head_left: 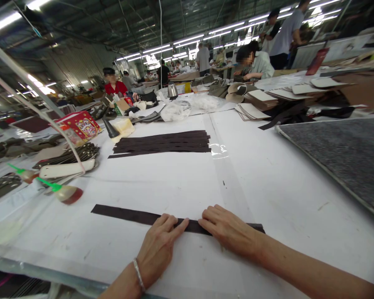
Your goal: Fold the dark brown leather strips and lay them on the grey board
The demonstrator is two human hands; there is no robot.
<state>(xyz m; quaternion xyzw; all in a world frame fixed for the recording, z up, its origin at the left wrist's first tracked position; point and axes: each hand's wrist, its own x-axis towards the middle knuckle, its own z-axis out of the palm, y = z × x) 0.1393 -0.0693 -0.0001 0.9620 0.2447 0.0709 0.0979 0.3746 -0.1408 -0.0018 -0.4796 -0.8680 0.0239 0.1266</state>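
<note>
A long dark brown strip [127, 214], leather-like, lies flat across the white tabletop in front of me. Near its middle my left hand [162, 236] has its fingers curled over the strip, the thumb stretched along it. My right hand [226, 226] grips the strip a little further right, fingers bent and thumb against it; the right end shows beyond my wrist. A short stretch of strip is bare between the two thumbs. Further back on the table lies a stack of similar dark strips [162, 142], side by side and overlapping.
Left of me are a squeeze bottle [65, 193] with a green nozzle, a white perforated piece [64, 169] and a red bag [81, 125]. A grey felt-covered board [336, 153] occupies the right side. Behind are plastic wrap [177, 110] and cut panels [262, 99]. Several people work beyond.
</note>
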